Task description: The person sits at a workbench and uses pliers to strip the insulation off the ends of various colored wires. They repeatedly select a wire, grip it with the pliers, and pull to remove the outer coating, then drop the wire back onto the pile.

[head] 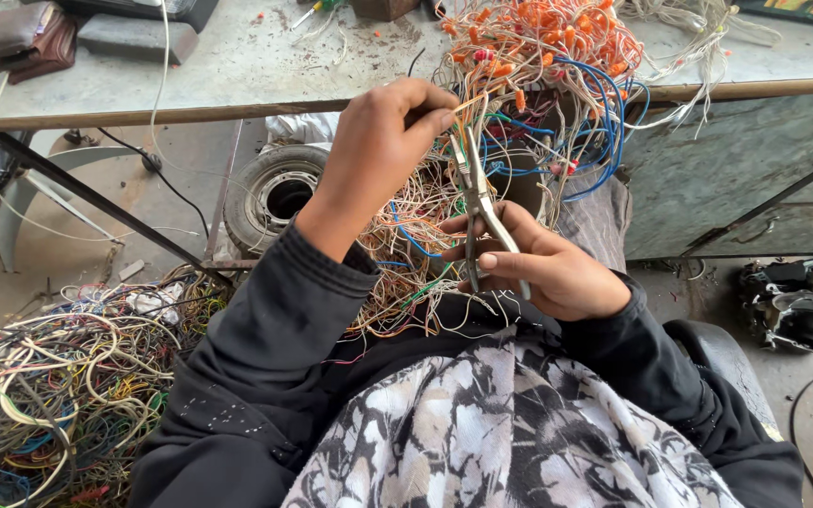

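Note:
My left hand is raised in front of me and pinches thin wires from a big tangle of orange, blue and white wires that spills off the workbench edge. My right hand grips the handles of a pair of metal pliers, whose jaws point up into the wires just right of my left fingers. More thin pale and orange wires hang down over my lap between both dark sleeves.
A grey workbench runs across the top, with a brown wallet and a dark flat block. A small tyre lies below it. A heap of coloured wires covers the floor left; a motor part sits right.

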